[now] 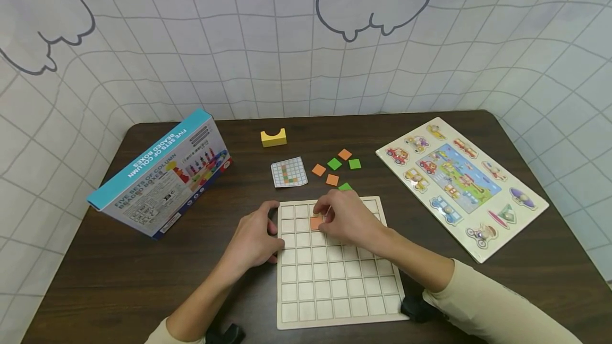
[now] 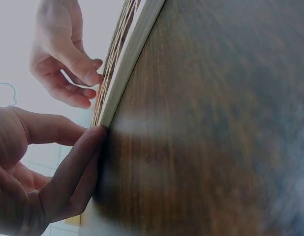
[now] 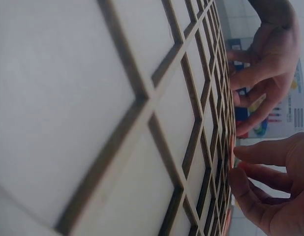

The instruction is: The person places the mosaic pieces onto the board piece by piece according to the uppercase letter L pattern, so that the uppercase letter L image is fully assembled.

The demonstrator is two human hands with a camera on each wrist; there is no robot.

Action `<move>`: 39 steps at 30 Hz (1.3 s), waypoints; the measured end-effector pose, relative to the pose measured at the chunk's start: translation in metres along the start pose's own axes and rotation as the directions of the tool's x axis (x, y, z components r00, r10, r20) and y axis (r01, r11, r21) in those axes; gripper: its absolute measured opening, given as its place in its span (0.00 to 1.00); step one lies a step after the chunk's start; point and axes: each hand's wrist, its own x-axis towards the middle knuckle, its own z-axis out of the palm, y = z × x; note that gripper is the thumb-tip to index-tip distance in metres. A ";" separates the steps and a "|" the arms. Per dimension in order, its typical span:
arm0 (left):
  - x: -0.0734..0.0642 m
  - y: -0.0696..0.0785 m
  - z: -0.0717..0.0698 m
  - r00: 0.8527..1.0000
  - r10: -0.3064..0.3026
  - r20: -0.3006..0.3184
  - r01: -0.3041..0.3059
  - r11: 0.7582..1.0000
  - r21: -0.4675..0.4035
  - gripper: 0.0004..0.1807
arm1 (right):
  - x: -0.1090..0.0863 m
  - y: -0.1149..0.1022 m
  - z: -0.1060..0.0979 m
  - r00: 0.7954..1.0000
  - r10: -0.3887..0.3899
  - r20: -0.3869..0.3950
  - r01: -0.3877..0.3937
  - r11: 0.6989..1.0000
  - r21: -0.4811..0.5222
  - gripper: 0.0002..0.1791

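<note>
A pale wooden grid board point(image 1: 317, 291) with raised dividers lies on the dark table. My left hand point(image 1: 253, 235) rests against the board's left edge; the left wrist view shows its fingertips touching the rim. Over the board's upper cells, my right hand point(image 1: 351, 219) has thumb and forefinger at the edges of an orange square tile point(image 1: 315, 223), pinching it at a cell. Part of that tile is under the fingers. Beyond the board lie several loose orange tiles point(image 1: 319, 170) and green tiles point(image 1: 334, 164), one partly behind the right hand.
A small printed pattern card point(image 1: 296, 166) lies above the board, with a yellow notched block point(image 1: 273, 138) farther back. On the left stands a blue-topped box point(image 1: 167, 179). A picture puzzle board point(image 1: 478, 232) lies at the right. A grid-patterned curtain point(image 1: 248, 68) hangs behind the table.
</note>
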 end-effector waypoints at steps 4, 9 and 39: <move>0.001 -0.001 0.000 1.000 0.006 -0.001 -0.006 1.000 -0.001 0.45 | 0.001 0.004 -0.005 1.000 0.012 0.002 -0.012 1.000 0.012 0.11; 0.001 -0.002 0.000 1.000 0.007 -0.004 -0.007 1.000 0.000 0.45 | 0.002 0.010 -0.011 1.000 0.006 -0.022 -0.005 1.000 0.029 0.11; 0.002 -0.004 0.000 1.000 0.020 0.005 -0.020 1.000 0.003 0.45 | 0.028 0.066 -0.049 0.997 0.080 0.003 -0.080 0.995 0.062 0.13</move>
